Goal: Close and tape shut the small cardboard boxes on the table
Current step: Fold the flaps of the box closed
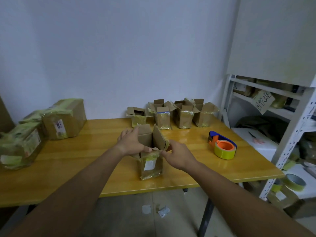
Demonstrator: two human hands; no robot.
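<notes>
A small open cardboard box point(150, 165) with a white label stands near the front middle of the yellow table point(85, 168), its flaps up. My left hand point(131, 141) grips the box's left top edge, thumb on the near flap. My right hand point(177, 155) pinches the near right corner of the box where a flap point(159, 138) stands upright. Several more small open boxes point(163, 113) wait in a row at the table's back. A tape dispenser point(223, 146) with yellow tape, an orange hub and a blue body lies to the right of the box.
Larger taped parcels point(64, 117) are piled at the table's left end. A white metal shelf point(290, 130) with parcels stands close on the right, and loose tape rolls point(295, 182) lie on its lower level. Paper scraps point(163, 211) lie on the floor under the table's front edge.
</notes>
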